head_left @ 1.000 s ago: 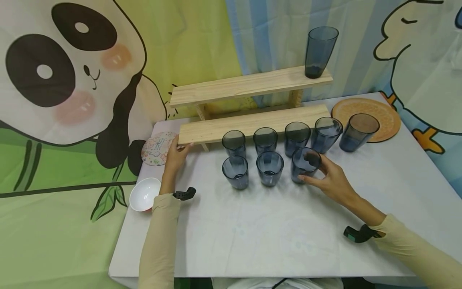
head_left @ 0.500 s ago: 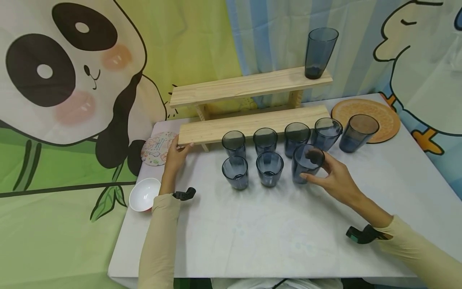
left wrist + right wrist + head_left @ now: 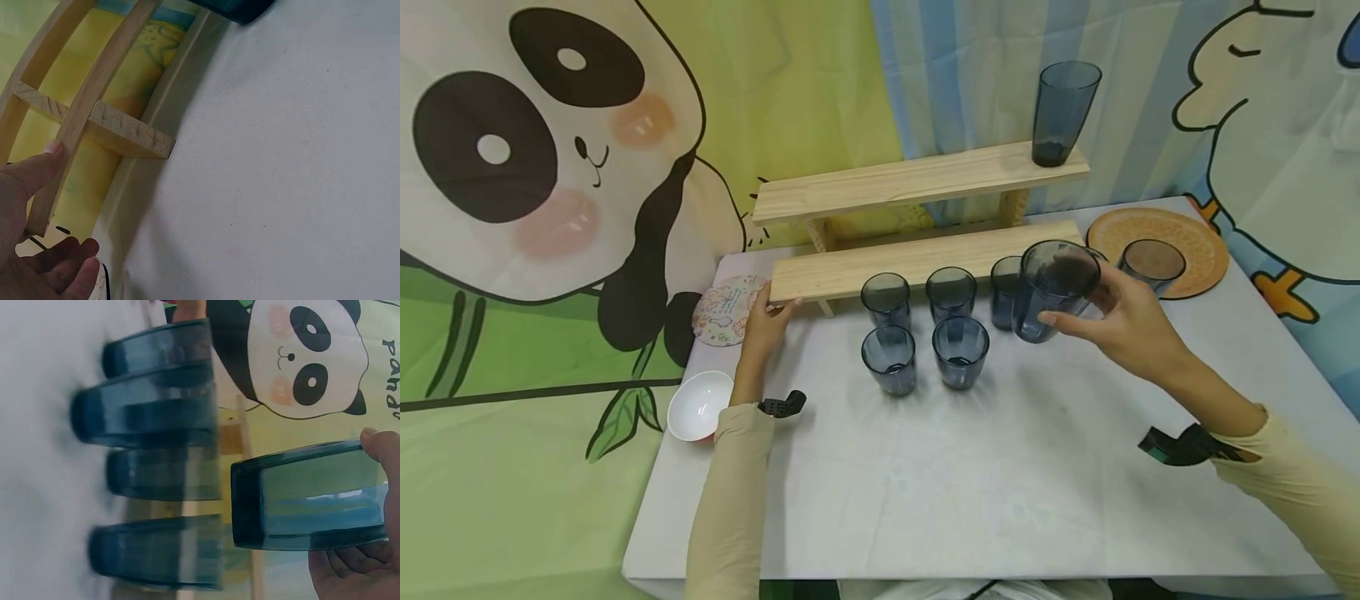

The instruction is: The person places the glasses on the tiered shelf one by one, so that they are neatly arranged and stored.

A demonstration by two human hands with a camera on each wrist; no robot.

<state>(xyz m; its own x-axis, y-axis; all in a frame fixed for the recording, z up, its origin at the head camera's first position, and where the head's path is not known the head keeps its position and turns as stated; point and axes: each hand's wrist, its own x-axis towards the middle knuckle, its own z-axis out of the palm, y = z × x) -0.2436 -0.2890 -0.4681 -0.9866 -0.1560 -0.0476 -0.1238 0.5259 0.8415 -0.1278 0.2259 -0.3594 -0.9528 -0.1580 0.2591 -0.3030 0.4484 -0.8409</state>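
Observation:
My right hand (image 3: 1138, 325) grips a blue-tinted drinking glass (image 3: 1045, 292), thumb on the near side and fingers around the back. In the right wrist view this glass (image 3: 312, 500) is held above the level of the standing glasses (image 3: 150, 419). At the left end of a two-tier wooden shelf (image 3: 917, 254), my left hand (image 3: 765, 329) holds the lower board. Its thumb (image 3: 40, 167) lies on the board in the left wrist view, while several fingers curl below. One tall glass (image 3: 1066, 112) stands at the upper board's right end.
Several like glasses stand before the shelf in two rows, among them a near left glass (image 3: 891, 358) and a near middle glass (image 3: 960, 352). An orange round mat (image 3: 1206, 250) lies at the right behind another glass (image 3: 1152, 262). At left are a white bowl (image 3: 700, 404) and patterned mat (image 3: 718, 312).
My right hand has lifted the glass from the right end of the near row, raising it up and slightly right toward the shelf. The left hand stays on the shelf.

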